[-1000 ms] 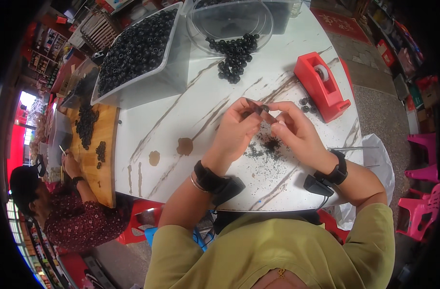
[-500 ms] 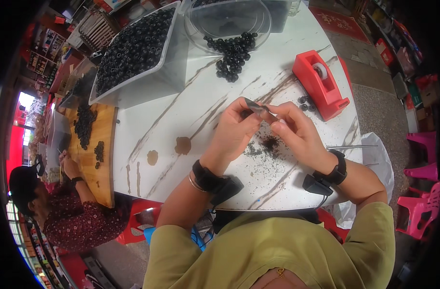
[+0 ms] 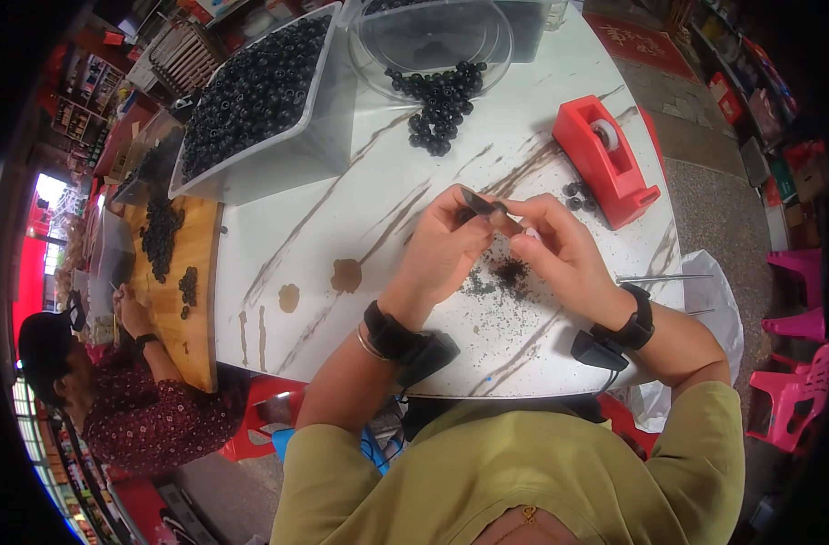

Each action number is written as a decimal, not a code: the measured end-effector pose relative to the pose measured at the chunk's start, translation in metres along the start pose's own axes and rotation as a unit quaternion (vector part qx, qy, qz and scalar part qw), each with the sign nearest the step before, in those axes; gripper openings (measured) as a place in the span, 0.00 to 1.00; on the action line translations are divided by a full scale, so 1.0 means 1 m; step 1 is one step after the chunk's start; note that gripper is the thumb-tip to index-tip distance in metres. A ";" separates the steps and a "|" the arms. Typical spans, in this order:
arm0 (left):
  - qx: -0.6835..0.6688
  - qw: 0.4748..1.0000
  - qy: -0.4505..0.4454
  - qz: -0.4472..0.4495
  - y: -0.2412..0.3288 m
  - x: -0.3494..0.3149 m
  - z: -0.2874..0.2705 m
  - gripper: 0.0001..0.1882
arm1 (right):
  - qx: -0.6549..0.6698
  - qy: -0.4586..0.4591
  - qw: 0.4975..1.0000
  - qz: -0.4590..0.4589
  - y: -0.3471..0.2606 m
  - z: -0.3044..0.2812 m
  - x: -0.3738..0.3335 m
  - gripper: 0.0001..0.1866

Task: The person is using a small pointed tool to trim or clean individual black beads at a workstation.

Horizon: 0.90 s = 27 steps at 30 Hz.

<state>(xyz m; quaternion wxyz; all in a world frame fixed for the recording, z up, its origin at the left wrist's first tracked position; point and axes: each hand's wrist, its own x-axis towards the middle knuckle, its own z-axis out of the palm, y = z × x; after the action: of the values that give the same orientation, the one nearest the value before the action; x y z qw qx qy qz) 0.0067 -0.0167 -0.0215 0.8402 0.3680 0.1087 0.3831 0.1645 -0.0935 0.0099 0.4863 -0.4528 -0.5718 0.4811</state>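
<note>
Over the white table, my left hand (image 3: 440, 256) and my right hand (image 3: 560, 247) meet with fingertips pinched close together. A small thin metal blade (image 3: 475, 201) runs between them, its far end by my left fingers and its near end in my right fingers. A dark round bead is pinched by my left fingertips against the blade, mostly hidden by them. Something small and white shows at my right thumb. Below the hands lies a patch of black shavings (image 3: 509, 271) with fine crumbs scattered around it.
Black beads fill a clear plastic bin (image 3: 278, 162); more beads (image 3: 440, 102) spill beside a round clear lid (image 3: 501, 68). A red tape dispenser (image 3: 605, 168) stands to the right, several beads near it. At left, a person (image 3: 115, 391) works at a wooden board (image 3: 201, 300).
The blade has tilted slightly between my fingertips, and a white bit now shows at my right thumb. Both hands stay in nearly the same place.
</note>
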 end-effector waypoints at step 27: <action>-0.016 1.000 0.011 -0.020 0.003 -0.001 0.009 0.09 | -0.016 0.003 0.999 -0.030 -0.002 -0.002 -0.001 0.14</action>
<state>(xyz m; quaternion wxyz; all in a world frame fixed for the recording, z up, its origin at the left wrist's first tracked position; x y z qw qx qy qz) 0.0089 -0.0209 -0.0127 0.8525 0.3477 0.1192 0.3716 0.1664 -0.0940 0.0117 0.4948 -0.4444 -0.5919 0.4554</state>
